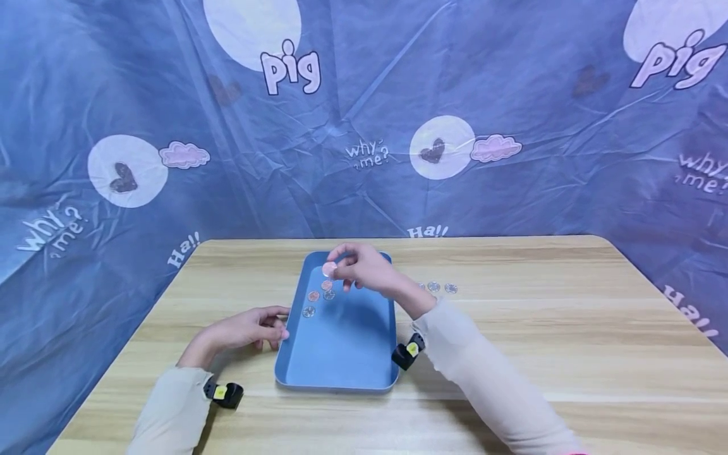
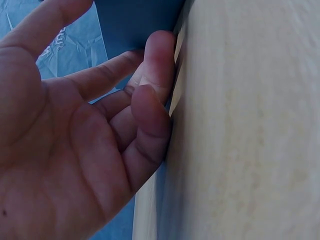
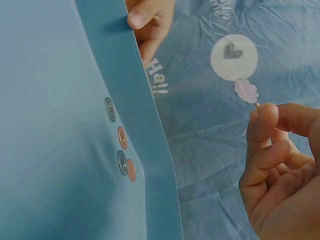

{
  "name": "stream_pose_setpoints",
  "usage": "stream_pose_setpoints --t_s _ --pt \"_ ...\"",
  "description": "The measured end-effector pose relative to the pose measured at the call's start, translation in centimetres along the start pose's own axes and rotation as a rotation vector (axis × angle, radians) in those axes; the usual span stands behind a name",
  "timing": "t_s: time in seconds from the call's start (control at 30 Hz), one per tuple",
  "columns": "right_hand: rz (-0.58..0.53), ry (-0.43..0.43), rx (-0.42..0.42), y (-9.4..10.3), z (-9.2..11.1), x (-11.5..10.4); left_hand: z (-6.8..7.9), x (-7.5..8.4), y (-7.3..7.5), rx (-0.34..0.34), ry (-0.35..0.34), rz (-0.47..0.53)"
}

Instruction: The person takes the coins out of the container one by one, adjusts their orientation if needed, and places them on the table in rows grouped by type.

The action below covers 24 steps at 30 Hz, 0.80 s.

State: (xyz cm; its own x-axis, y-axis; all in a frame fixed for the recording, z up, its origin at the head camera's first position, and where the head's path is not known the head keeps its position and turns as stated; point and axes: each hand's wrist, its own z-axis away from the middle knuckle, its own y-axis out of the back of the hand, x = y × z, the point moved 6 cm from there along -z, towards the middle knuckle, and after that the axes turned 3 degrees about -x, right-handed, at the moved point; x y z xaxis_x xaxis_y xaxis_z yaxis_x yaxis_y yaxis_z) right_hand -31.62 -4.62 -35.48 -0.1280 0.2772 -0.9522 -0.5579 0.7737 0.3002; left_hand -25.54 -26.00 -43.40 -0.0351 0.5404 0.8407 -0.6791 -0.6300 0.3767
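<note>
A blue rectangular tray (image 1: pixel 347 360) lies on the wooden table. Over its far left corner my right hand (image 1: pixel 364 268) pinches a copper-coloured coin (image 1: pixel 329 269) between thumb and fingertips, held above the tray floor. In the right wrist view only a sliver of that coin (image 3: pixel 257 105) shows at the fingertips. Several coins lie flat inside the tray along its left side, among them a copper one (image 1: pixel 314 296) and a silver one (image 1: pixel 309 311). My left hand (image 1: pixel 247 328) holds the tray's left side, thumb at the rim and curled fingers (image 2: pixel 160 62) against the outer wall.
Right of the tray, a short row of silver coins (image 1: pixel 434 286) lies on the table (image 1: pixel 540 328), one partly hidden by the right forearm. A blue printed cloth (image 1: pixel 364 189) hangs behind the table and along its sides. Each wrist wears a black camera (image 1: pixel 229 395).
</note>
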Motion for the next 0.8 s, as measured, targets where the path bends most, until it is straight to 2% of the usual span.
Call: stream_pose_setpoints --t_s 0.23,0.47,0.67,0.8 --pt "-0.138 -0.018 0.032 2.7 1.8 0.6 -0.1 0.1 0.0 0.0 0.005 0.007" --pt "-0.066 -0.037 0.028 5.2 4.0 0.9 -0.1 0.1 0.0 -0.002 -0.003 -0.01" --pt "-0.051 -0.036 -0.014 7.1 6.2 1.2 0.0 0.2 0.0 -0.007 -0.018 0.007" --pt "0.004 -0.057 -0.029 8.2 7.5 1.9 0.0 0.2 0.0 -0.009 -0.022 0.019"
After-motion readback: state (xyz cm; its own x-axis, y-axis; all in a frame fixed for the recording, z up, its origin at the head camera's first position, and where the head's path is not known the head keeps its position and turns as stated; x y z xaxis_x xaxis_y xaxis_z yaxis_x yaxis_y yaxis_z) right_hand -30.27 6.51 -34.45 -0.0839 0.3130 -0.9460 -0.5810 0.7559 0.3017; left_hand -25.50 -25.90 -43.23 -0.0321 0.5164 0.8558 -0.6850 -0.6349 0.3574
